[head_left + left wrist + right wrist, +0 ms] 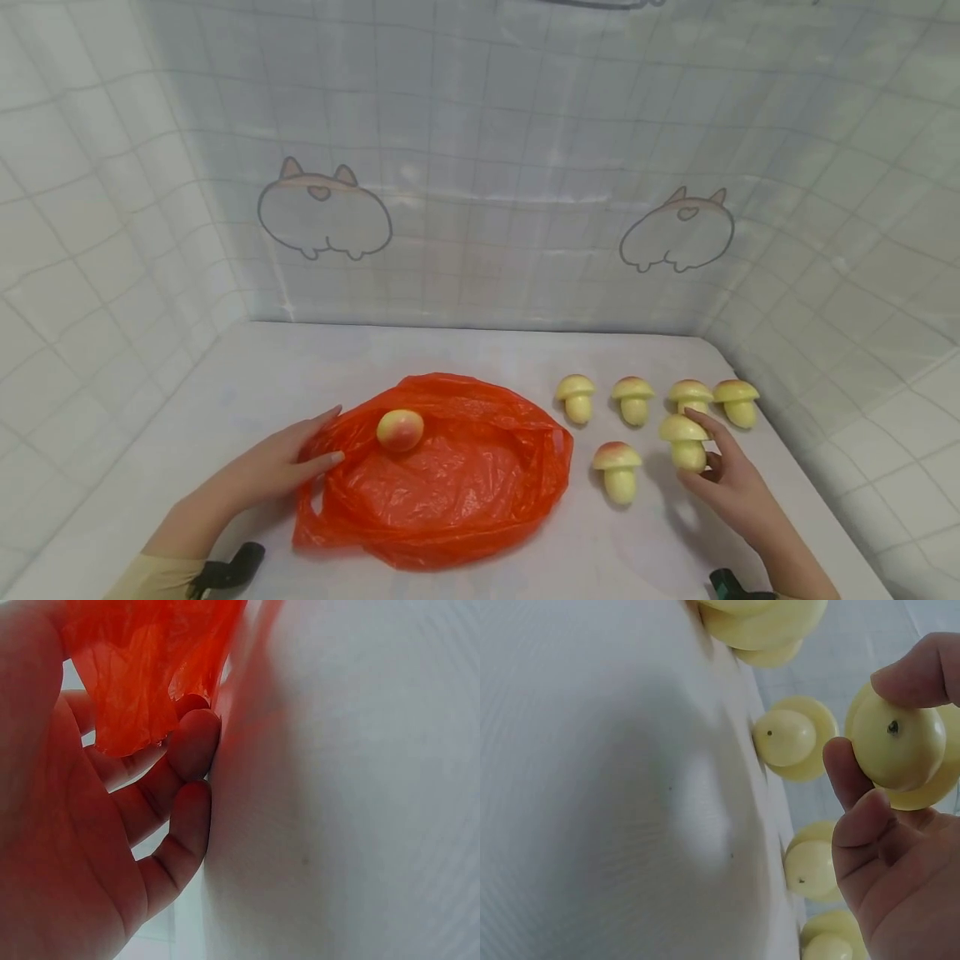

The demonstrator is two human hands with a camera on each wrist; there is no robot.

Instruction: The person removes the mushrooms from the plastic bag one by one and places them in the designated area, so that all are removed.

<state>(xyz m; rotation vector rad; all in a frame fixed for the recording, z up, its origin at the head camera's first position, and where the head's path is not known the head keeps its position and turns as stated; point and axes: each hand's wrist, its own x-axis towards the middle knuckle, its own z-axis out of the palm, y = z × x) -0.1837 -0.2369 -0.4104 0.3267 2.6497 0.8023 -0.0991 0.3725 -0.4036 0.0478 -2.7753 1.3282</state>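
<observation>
My right hand (727, 483) pinches a pale yellow toy mushroom (686, 442) between thumb and fingers. In the right wrist view, that mushroom (900, 746) is raised off the table, its stem end facing the camera. My left hand (288, 458) holds the left edge of a red plastic bag (450, 492), whose mouth is spread wide. In the left wrist view, thin film of the bag (142, 667) hangs between the thumb and the curled fingers (191, 825). A rounded yellow and red piece (401, 431) lies at the bag's back left; no stem shows on it.
Several more toy mushrooms stand or lean right of the bag: a near one (618, 473), and a back row from the left one (576, 398) to the right one (738, 403). Tile-patterned sheeting (480, 208) walls the white table (360, 346) at back and sides.
</observation>
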